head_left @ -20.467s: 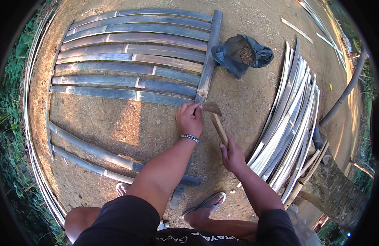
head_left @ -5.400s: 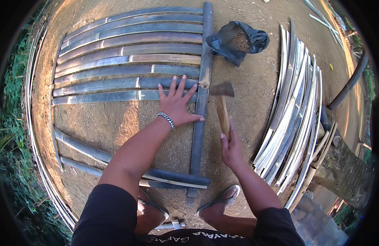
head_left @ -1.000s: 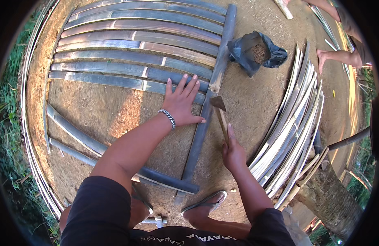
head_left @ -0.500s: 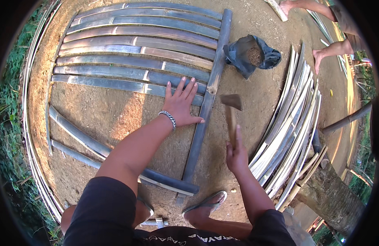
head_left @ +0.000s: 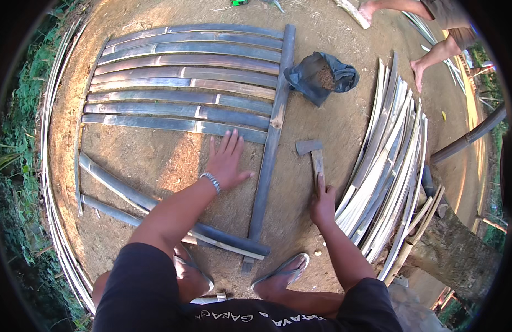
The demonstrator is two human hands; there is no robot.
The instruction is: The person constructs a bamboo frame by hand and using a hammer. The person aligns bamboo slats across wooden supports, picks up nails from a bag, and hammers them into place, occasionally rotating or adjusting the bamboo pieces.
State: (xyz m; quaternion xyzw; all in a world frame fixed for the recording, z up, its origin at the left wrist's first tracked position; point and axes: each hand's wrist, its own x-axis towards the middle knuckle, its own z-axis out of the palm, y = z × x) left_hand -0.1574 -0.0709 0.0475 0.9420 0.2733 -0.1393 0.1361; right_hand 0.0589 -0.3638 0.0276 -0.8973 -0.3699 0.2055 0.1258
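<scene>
other person (head_left: pixel 433 33) cut off above knees

The hatchet (head_left: pixel 314 160) has a grey metal head and a pale wooden handle. I grip the handle's lower end; the head points away from me, just above bare dirt. It sits right of the long bamboo crosspiece (head_left: pixel 269 144), which lies flat across 7 split bamboo slats (head_left: pixel 178 105).

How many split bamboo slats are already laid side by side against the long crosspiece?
7, in a row left of the long crosspiece, from the top slat near the picture's upper edge down to the lowest slat just above the left hand. None looks hidden.
</scene>
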